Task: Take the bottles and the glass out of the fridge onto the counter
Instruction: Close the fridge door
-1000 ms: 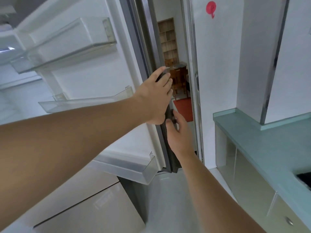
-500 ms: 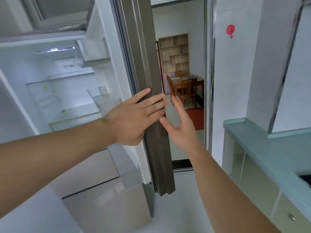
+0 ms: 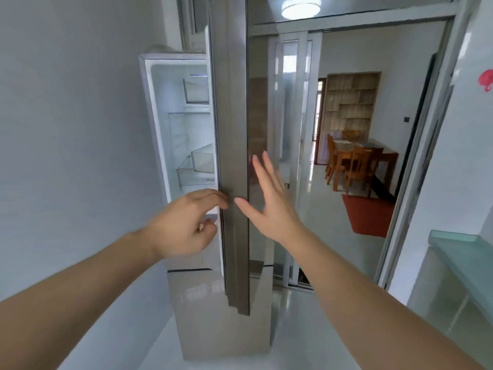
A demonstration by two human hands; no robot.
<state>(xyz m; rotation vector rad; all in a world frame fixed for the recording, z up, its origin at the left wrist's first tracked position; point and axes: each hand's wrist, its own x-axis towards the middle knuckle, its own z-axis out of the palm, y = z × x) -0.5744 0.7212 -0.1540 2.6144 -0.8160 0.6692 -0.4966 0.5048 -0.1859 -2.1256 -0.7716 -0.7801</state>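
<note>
Fridge door: the tall grey-brown fridge door (image 3: 234, 156) is standing edge-on to the camera, partly swung over the white fridge interior (image 3: 186, 124), which is showing through the gap to its left.
Fridge interior: clear glass shelves (image 3: 197, 166) and a clear plastic bin are showing inside the lit white cavity; no bottles or glass are showing in the part that is visible.
Left hand: the left hand (image 3: 184, 225) is reaching to the inner side of the door edge, its fingers curled with the fingertips (image 3: 222, 200) touching the edge; whether they are gripping the door I cannot tell.
Right hand: the right hand (image 3: 269, 201) is spreading wide, fingers straight and apart, with the thumb against the outer side of the door edge; it is holding nothing.
Counter: the pale green glass-topped counter (image 3: 464, 252) is lying at the far right, well apart from both hands, above glass-fronted cabinets (image 3: 440, 297).
Lower drawer: the glossy beige freezer drawer front (image 3: 213, 311) is sitting below the open compartment.
Background: a wooden dining table with chairs (image 3: 357, 161), a red rug (image 3: 370, 214) and a wooden bookshelf (image 3: 349, 102) are showing through the doorway; a round ceiling lamp (image 3: 301, 6) is glowing above.
</note>
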